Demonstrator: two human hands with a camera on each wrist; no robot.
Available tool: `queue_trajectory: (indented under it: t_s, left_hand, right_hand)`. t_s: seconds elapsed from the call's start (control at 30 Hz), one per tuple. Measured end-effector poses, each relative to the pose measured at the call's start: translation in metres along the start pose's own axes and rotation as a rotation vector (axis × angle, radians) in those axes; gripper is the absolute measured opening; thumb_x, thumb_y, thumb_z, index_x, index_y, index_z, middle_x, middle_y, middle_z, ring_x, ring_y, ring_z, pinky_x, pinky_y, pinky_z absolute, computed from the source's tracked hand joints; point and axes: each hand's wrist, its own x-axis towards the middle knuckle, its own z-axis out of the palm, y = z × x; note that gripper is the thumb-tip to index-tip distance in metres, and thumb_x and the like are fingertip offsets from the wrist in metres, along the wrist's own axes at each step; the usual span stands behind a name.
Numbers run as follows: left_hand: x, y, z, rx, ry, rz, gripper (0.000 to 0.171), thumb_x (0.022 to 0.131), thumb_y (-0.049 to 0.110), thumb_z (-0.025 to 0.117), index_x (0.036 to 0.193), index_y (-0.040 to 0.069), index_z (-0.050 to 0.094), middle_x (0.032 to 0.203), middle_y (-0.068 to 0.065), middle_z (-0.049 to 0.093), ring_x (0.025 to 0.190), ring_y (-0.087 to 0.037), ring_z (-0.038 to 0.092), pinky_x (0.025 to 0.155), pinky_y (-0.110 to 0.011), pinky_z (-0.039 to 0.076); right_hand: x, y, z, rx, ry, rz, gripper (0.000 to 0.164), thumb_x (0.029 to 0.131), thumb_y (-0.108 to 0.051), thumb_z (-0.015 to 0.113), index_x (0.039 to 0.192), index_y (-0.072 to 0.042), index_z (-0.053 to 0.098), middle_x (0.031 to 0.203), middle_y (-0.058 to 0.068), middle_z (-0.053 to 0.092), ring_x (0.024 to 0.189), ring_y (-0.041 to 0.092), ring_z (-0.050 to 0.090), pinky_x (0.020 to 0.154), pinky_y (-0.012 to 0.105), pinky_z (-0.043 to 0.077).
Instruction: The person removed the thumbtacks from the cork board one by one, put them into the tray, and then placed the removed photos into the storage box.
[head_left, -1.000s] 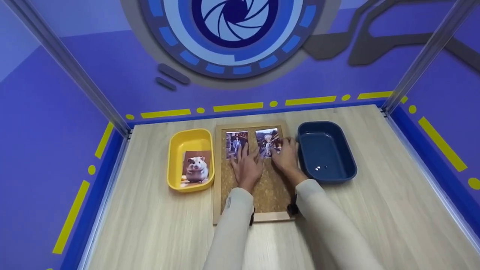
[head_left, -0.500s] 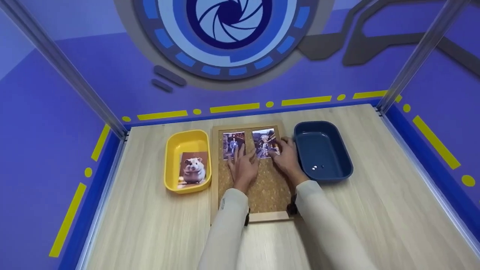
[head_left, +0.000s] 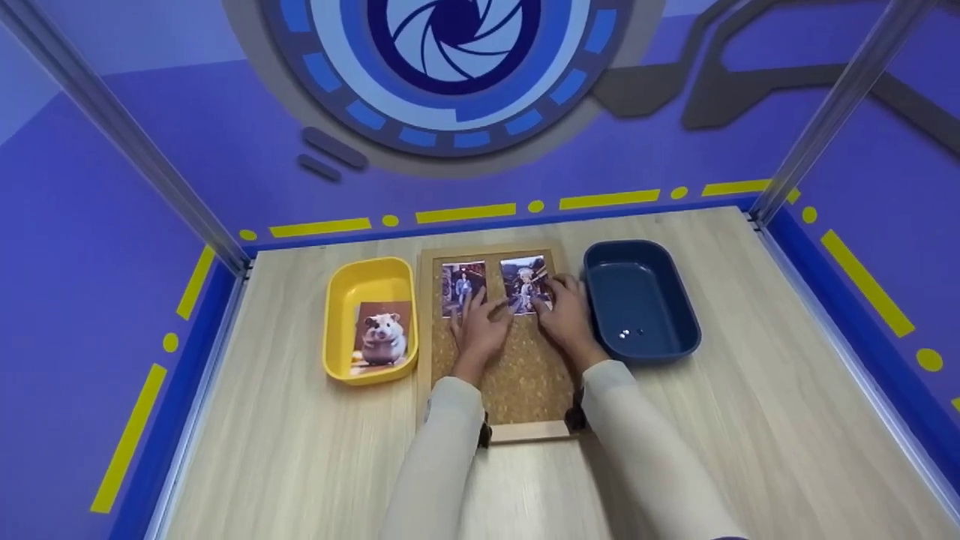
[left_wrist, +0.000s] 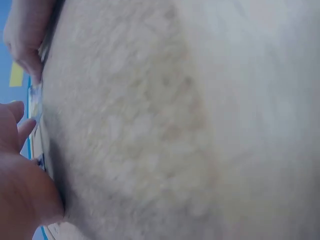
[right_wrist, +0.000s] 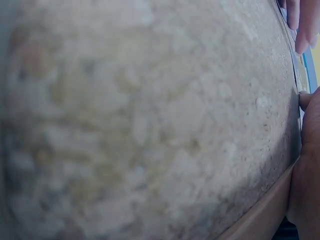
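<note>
Two photos lie side by side on the upper part of a wood-framed cork board [head_left: 525, 375] in the head view. My left hand [head_left: 480, 334] has its fingers over the lower part of the left photo [head_left: 459, 283], and its thumb reaches to the lower left corner of the right photo [head_left: 525, 274]. With its fingers at that photo's right edge and its thumb at the bottom, my right hand [head_left: 568, 319] touches the right photo. Both wrist views are mostly filled by blurred cork, with my left hand [left_wrist: 20, 175] and my right hand [right_wrist: 307, 165] at the sides.
Left of the board stands a yellow tray [head_left: 335, 300] with a hamster picture [head_left: 382, 337] in it. A dark blue tray [head_left: 679, 315] on the right holds a few small shiny pieces [head_left: 625, 334]. Purple walls enclose the wooden table [head_left: 285, 450] at the back and sides.
My left hand has drawn slightly back and left, showing more of the left photo. My right hand keeps its place at the right photo. The head view has shifted a little.
</note>
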Motion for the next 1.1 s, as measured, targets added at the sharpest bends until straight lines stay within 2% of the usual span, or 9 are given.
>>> queue_trajectory:
  t_s: [0.17, 0.3, 0.47, 0.6, 0.67, 0.77, 0.87, 0.97, 1.1]
  left_hand:
    - [-0.008, -0.002, -0.005, -0.177, 0.055, 0.031, 0.035, 0.102, 0.026, 0.069, 0.133, 0.011, 0.074, 0.155, -0.015, 0.063, 0.157, -0.038, 0.043, 0.135, -0.057, 0.022]
    - [-0.032, 0.017, -0.009, -0.329, 0.078, 0.053, 0.033, 0.101, 0.015, 0.068, 0.132, 0.004, 0.073, 0.141, -0.021, 0.07, 0.142, -0.04, 0.059, 0.124, -0.053, 0.045]
    - [-0.071, 0.048, -0.033, -0.455, 0.053, 0.131, 0.034, 0.102, 0.015, 0.068, 0.135, 0.009, 0.071, 0.145, -0.016, 0.069, 0.144, -0.036, 0.059, 0.127, -0.055, 0.04]
    - [-0.103, 0.047, -0.069, -0.498, 0.092, 0.233, 0.035, 0.103, 0.016, 0.069, 0.137, 0.013, 0.069, 0.147, -0.011, 0.068, 0.146, -0.034, 0.056, 0.129, -0.058, 0.037]
    - [-0.114, 0.036, -0.089, -0.484, 0.163, 0.291, 0.034, 0.102, 0.013, 0.069, 0.136, 0.013, 0.07, 0.146, -0.01, 0.068, 0.144, -0.034, 0.058, 0.128, -0.057, 0.038]
    - [-0.121, 0.005, -0.122, -0.409, 0.349, 0.38, 0.032, 0.098, 0.004, 0.071, 0.129, 0.008, 0.073, 0.139, -0.014, 0.071, 0.139, -0.038, 0.06, 0.126, -0.056, 0.04]
    - [-0.123, -0.035, -0.154, -0.3, 0.541, 0.379, 0.03, 0.094, 0.001, 0.074, 0.124, 0.005, 0.075, 0.135, -0.017, 0.071, 0.138, -0.04, 0.055, 0.128, -0.057, 0.03]
    - [-0.124, -0.076, -0.179, -0.18, 0.682, 0.259, 0.033, 0.093, 0.007, 0.076, 0.126, 0.005, 0.073, 0.146, -0.02, 0.063, 0.146, -0.042, 0.044, 0.126, -0.063, 0.018]
    - [-0.128, -0.119, -0.194, -0.146, 0.672, 0.013, 0.047, 0.097, 0.018, 0.074, 0.141, 0.008, 0.063, 0.166, -0.022, 0.04, 0.157, -0.045, 0.027, 0.123, -0.069, 0.012]
  right_hand:
    - [-0.001, 0.004, 0.002, -0.011, -0.029, 0.022, 0.049, 0.098, -0.024, 0.076, 0.139, 0.001, 0.067, 0.149, 0.019, 0.059, 0.143, 0.039, 0.047, 0.125, 0.051, 0.038]
    - [0.0, 0.005, 0.0, -0.025, -0.013, 0.03, 0.049, 0.098, -0.025, 0.076, 0.139, 0.001, 0.067, 0.148, 0.019, 0.06, 0.141, 0.038, 0.048, 0.123, 0.053, 0.04]
    - [0.002, 0.004, 0.001, -0.007, 0.006, 0.027, 0.047, 0.098, -0.024, 0.076, 0.137, -0.001, 0.069, 0.147, 0.017, 0.064, 0.141, 0.038, 0.05, 0.123, 0.052, 0.04]
    - [0.002, 0.002, 0.004, 0.001, 0.008, 0.019, 0.046, 0.097, -0.024, 0.077, 0.135, 0.0, 0.07, 0.147, 0.017, 0.066, 0.141, 0.038, 0.051, 0.124, 0.05, 0.04]
    - [0.002, 0.001, 0.005, -0.003, 0.0, 0.023, 0.046, 0.097, -0.025, 0.076, 0.135, -0.001, 0.07, 0.148, 0.016, 0.066, 0.142, 0.038, 0.051, 0.124, 0.05, 0.039]
    - [0.003, -0.001, 0.005, -0.011, -0.011, 0.025, 0.046, 0.099, -0.027, 0.075, 0.137, -0.001, 0.069, 0.149, 0.016, 0.065, 0.143, 0.037, 0.05, 0.125, 0.051, 0.038]
    - [0.004, -0.002, 0.005, -0.03, -0.011, 0.023, 0.047, 0.1, -0.029, 0.074, 0.138, -0.002, 0.069, 0.149, 0.016, 0.064, 0.143, 0.037, 0.05, 0.125, 0.052, 0.038]
    - [0.004, -0.001, 0.005, -0.043, -0.004, 0.019, 0.046, 0.1, -0.028, 0.074, 0.137, -0.002, 0.07, 0.149, 0.016, 0.064, 0.143, 0.037, 0.05, 0.124, 0.052, 0.039]
    - [0.004, 0.001, 0.005, -0.042, 0.008, 0.004, 0.043, 0.098, -0.026, 0.075, 0.133, -0.001, 0.071, 0.146, 0.016, 0.066, 0.14, 0.038, 0.052, 0.123, 0.051, 0.039]
